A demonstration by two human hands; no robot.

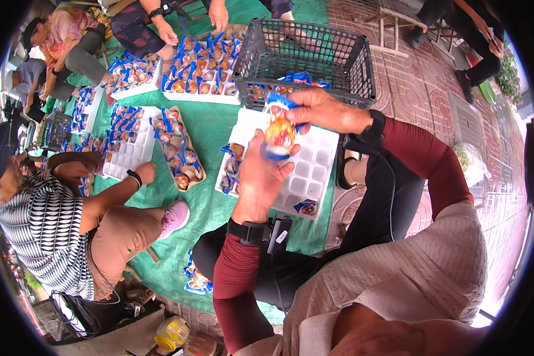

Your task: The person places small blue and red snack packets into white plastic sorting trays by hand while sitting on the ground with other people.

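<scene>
Between my two hands is a small blue-and-clear plastic packet (pixel 280 133) with a round orange and red item inside. My left hand (pixel 264 171) cups it from below, and my right hand (pixel 309 111) pinches its upper end. Beneath them lies a white foam tray (pixel 308 171) with rows of square hollows. Several similar packets (pixel 231 167) sit along the tray's left side, partly hidden by my left hand, and one more packet (pixel 306 207) rests in its lower right corner.
A black plastic crate (pixel 305 49) with packets in it stands behind the tray. A brown carton tray (pixel 191 151) and more white trays (pixel 135 147) of packets lie on the green sheet (pixel 182 240). A co-worker (pixel 40 213) sits at left; others sit farther back.
</scene>
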